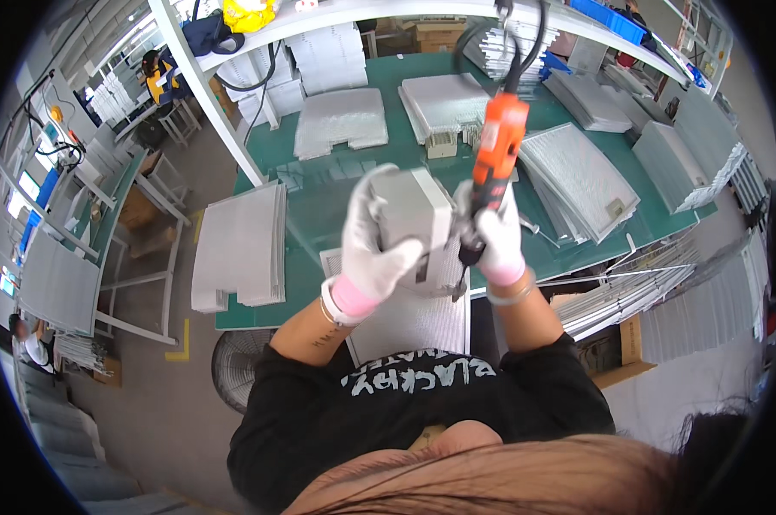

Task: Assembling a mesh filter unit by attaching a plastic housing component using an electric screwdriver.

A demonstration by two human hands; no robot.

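My left hand (pixel 371 236), in a white glove with a pink cuff, is closed around a light grey box-shaped part (pixel 409 206), its thumb along the near side. This part is held up over the table edge and is slightly blurred. My right hand (pixel 498 240), also gloved, grips the dark lower end of an orange-and-black electric screwdriver (pixel 501 137), which hangs upright from a cable. Its tip points down, just right of the grey part. Under my hands a flat whitish panel (pixel 414 322) lies at the front edge of the table, partly hidden by my left hand and the part.
Stacks of whitish panels lie on the green table (pixel 315 193): one stack (pixel 242 249) at left, another (pixel 581 180) at right. A small beige block (pixel 442 145) sits farther back. A shelf (pixel 388 10) crosses above. A black fan (pixel 238 369) stands below the table's left edge.
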